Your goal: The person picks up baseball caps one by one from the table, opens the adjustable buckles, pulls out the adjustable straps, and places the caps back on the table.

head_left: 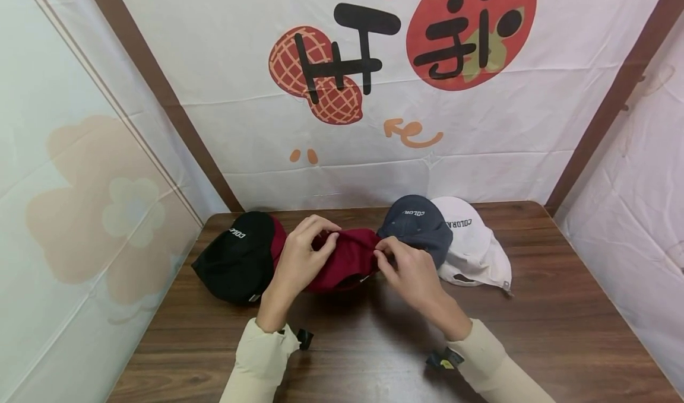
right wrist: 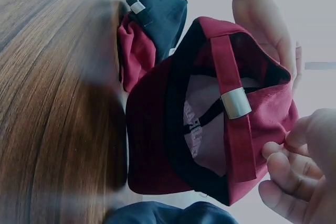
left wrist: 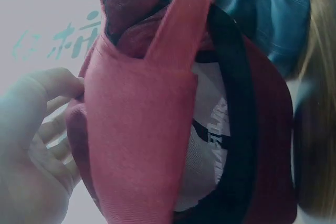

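Between the two hands a maroon baseball cap [head_left: 350, 254] is held at the table's far side, its hollow inside turned toward me. In the right wrist view its back strap [right wrist: 231, 77] carries a metal buckle [right wrist: 235, 103], and a dark sweatband lines the opening. My left hand [head_left: 304, 254] pinches the cap's left edge between thumb and fingers. On the opposite edge, my right hand [head_left: 408, 269] pinches the maroon cloth with its fingertips. In the left wrist view, pale lining with lettering shows inside the cap.
A black cap [head_left: 237, 260] with maroon cloth beside it lies left of the hands. To the right, a navy cap [head_left: 414, 228] overlaps a white cap [head_left: 470, 243]. All are on a brown wooden table [head_left: 540, 314], before a printed cloth wall [head_left: 481, 130].
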`<state>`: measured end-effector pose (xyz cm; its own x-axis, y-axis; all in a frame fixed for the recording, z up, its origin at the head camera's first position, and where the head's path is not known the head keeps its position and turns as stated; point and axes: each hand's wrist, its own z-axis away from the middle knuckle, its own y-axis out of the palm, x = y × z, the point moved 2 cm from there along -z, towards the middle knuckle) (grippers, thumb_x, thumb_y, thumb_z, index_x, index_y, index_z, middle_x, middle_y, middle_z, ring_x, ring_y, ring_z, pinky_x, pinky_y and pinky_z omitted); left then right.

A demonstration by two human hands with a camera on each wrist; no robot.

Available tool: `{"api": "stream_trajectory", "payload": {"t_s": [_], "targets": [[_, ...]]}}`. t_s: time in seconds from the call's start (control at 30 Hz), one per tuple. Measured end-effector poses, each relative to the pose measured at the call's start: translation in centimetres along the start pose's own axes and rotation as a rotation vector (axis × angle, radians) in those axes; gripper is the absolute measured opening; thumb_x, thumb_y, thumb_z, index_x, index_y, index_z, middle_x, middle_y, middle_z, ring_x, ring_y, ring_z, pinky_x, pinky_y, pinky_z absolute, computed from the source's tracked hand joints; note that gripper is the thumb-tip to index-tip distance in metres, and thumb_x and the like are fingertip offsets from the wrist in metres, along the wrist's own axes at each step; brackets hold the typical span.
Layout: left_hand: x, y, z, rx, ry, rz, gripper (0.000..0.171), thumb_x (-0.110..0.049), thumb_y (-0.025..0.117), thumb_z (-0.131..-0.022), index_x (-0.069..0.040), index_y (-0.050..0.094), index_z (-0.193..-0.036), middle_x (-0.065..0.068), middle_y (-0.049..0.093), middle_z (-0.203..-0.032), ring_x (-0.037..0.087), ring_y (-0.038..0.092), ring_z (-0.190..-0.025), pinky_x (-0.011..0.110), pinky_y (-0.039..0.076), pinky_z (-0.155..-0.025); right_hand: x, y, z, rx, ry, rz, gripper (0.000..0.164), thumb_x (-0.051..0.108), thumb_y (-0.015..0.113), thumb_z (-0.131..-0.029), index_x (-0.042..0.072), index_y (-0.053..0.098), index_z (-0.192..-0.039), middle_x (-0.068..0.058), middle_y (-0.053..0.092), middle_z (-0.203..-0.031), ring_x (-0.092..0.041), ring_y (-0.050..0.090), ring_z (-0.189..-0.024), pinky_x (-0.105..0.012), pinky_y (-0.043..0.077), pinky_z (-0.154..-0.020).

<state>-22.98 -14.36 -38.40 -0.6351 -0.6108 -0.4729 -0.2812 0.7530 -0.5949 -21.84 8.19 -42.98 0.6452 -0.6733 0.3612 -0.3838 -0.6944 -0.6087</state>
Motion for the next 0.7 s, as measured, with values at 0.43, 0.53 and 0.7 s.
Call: {"api": "stream_trajectory", "payload": {"t_s": [0.43, 0.53, 0.7], "targets": [[-1.1, -0.4, -0.3, -0.017, 0.003, 0.062, 0.009, -0.015, 0.063, -0.094, -0.018, 0.070, -0.100, -0.009, 0.064, -0.100, 0.005, 0.053, -0.077, 0.020, 0.045, -0.065, -0.6, -1.6, 0.6, -0.016, -0.188, -0.055, 0.020, 0.008, 0.056, -0.084, 0.017, 0.065, -0.100, 0.012, 0.063, -0.099, 0.000, 0.056, -0.069, -0.020, 0.046, -0.058], [-1.4, -0.5, -0.4, -0.016, 0.002, 0.079, 0.010, -0.015, 0.063, -0.095, -0.018, 0.070, -0.100, -0.010, 0.064, -0.100, 0.006, 0.053, -0.076, 0.020, 0.046, -0.065, -0.6, -1.7, 0.7, -0.002, -0.240, -0.052, 0.025, 0.010, 0.061, -0.080, 0.016, 0.065, -0.104, 0.009, 0.062, -0.106, -0.002, 0.057, -0.074, -0.019, 0.046, -0.060], [-1.8, -0.6, -0.5, -0.028, 0.011, 0.093, 0.010, -0.015, 0.062, -0.095, -0.017, 0.070, -0.100, -0.009, 0.064, -0.098, 0.005, 0.054, -0.076, 0.020, 0.046, -0.064, -0.6, -1.6, 0.9, 0.038, -0.283, -0.028, 0.036, 0.015, 0.070, -0.077, 0.015, 0.064, -0.112, 0.003, 0.059, -0.115, -0.009, 0.060, -0.097, -0.025, 0.053, -0.067]]}}
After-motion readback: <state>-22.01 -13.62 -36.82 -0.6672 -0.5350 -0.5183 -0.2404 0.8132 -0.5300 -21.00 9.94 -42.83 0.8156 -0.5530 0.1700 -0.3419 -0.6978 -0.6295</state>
